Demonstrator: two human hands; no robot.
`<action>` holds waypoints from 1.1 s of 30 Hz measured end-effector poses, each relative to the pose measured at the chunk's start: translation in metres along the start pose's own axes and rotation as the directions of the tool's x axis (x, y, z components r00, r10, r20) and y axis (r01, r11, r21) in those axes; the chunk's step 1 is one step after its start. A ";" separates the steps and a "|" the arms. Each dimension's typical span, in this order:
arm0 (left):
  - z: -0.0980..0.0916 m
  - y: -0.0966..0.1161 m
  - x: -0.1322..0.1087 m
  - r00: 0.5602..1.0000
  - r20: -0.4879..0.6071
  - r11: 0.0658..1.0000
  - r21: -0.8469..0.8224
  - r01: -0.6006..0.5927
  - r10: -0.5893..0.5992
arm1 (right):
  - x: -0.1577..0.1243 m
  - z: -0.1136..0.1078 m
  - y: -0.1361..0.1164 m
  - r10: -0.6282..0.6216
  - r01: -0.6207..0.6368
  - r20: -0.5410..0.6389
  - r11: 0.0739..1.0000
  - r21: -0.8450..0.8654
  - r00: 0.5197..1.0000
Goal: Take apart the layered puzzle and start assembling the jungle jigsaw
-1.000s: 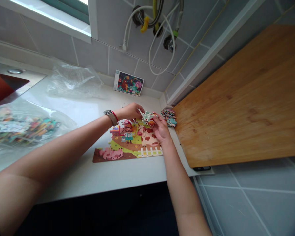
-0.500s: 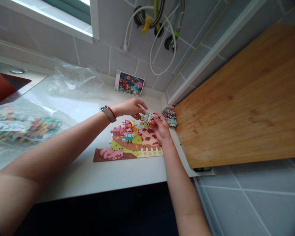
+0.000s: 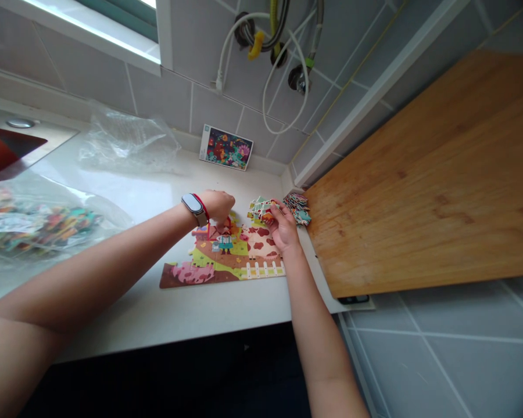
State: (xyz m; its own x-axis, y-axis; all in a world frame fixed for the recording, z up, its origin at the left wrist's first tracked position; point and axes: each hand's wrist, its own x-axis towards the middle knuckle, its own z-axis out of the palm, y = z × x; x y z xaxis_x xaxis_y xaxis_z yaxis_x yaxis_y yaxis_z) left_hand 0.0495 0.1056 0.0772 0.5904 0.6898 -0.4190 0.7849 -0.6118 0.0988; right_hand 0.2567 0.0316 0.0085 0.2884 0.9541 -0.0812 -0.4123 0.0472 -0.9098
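A partly joined jigsaw puzzle [image 3: 226, 261] lies on the white counter, showing a farmer, a spotted cow, a pink pig and a white fence. My left hand [image 3: 220, 206] is curled with its fingers pointing down at the puzzle's upper left, by the red barn. Its fingertips are mostly hidden, so whatever they pinch cannot be seen. My right hand [image 3: 285, 230] grips a fanned bunch of puzzle pieces [image 3: 261, 209] above the puzzle's upper right corner, over the cow. Just beyond that hand sits a pile of loose puzzle pieces [image 3: 298, 208].
A picture card [image 3: 226, 147] leans against the tiled wall. Clear plastic bags [image 3: 128, 139] lie at the left, one with many pieces [image 3: 47, 223] inside. A wooden board [image 3: 431, 174] stands at the right. Hoses and a white cable [image 3: 265, 110] hang above; a sink edge [image 3: 63, 139] is far left.
My left hand has moved left and slightly down, from beside the held pieces to the barn area. My right hand keeps its hold on the bunch. The view has shifted slightly.
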 end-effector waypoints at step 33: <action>-0.009 -0.012 0.012 0.929 -0.277 0.805 -0.475 -0.355 0.247 | -0.007 0.007 0.001 -0.031 0.037 0.077 0.997 -0.075 0.997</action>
State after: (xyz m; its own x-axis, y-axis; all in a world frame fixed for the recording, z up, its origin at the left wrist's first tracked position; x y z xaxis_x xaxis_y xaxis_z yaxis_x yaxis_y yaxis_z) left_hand 0.0488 0.1251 0.0788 0.7942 0.5967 -0.1151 0.5112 -0.5536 0.6574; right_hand 0.2483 0.0273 0.0110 0.2338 0.9721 -0.0210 -0.3356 0.0604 -0.9401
